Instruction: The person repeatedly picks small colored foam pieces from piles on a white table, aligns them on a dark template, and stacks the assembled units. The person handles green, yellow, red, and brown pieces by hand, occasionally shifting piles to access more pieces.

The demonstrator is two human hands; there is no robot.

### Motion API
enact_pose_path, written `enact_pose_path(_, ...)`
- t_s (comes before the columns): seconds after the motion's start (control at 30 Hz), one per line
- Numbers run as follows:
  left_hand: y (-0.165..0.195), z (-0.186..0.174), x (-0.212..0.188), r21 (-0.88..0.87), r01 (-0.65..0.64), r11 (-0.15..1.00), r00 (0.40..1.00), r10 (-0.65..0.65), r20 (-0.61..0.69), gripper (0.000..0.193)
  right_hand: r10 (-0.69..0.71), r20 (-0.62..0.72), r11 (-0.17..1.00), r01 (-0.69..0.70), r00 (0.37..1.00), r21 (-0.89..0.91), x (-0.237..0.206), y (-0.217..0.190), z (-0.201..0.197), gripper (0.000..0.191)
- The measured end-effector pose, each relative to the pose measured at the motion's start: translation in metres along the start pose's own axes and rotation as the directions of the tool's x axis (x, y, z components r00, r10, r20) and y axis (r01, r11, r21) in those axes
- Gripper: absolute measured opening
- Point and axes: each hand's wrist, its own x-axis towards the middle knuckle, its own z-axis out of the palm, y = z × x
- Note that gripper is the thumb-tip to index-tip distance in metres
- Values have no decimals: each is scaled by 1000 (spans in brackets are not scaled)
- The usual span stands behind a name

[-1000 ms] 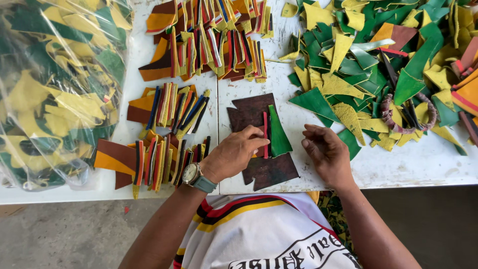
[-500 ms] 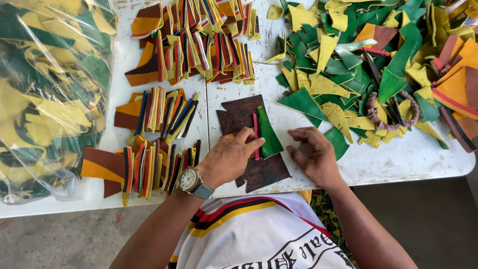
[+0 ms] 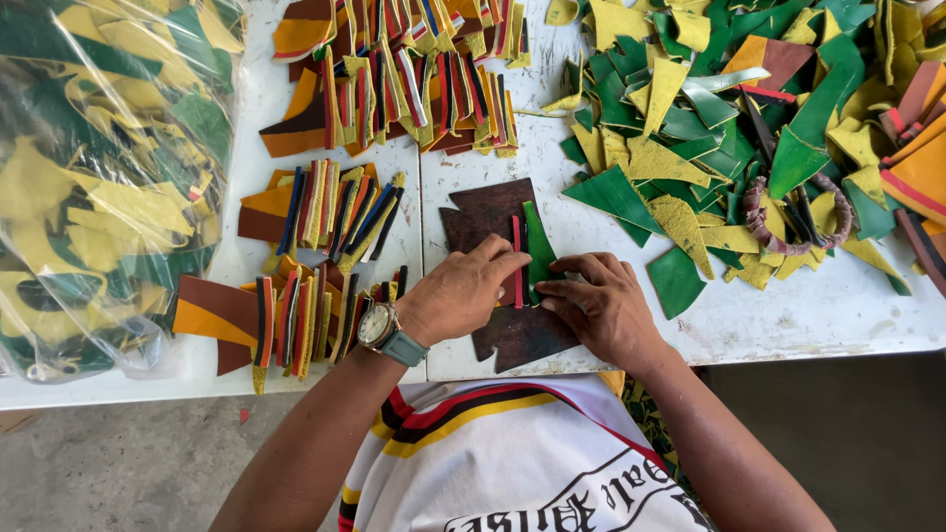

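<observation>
On the white table (image 3: 808, 315), near edge, lies a dark brown leather piece (image 3: 498, 222) bearing a green wedge (image 3: 538, 251) and red strip (image 3: 515, 258). Left hand (image 3: 458, 291) presses it flat; right hand (image 3: 601, 305), now closer, pinches the wedge.

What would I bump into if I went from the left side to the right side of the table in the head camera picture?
Clear plastic bag of yellow and green scraps → fanned bundles of coloured strips → left hand → dark brown piece → right hand → loose pile of green and yellow scraps.
</observation>
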Motion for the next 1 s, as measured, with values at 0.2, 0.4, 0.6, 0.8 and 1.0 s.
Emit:
enact_pose_path(0.2,0,5,-3,0,22,1000,1000,-22,-6,49,-45,-36,999,45,998,-12,1,-4,2,21)
enact_pose_path(0.4,4,2,1,42,8,999,1000,-8,-6,53,-155,-36,987,154,987,-49,3,1,-1,22)
enact_pose_path(0.6,14,-5,0,-6,70,998,997,-70,-9,51,-253,71,954,261,965,-151,13,30,-27,24)
enact_pose_path(0.8,24,-11,6,-34,127,991,991,-126,42,46,-201,25,913,196,979,-358,-6,59,-76,22)
enact_pose_path(1.0,30,-13,7,-19,147,989,985,-145,96,48,-100,-168,960,51,981,-274,-17,66,-111,25)
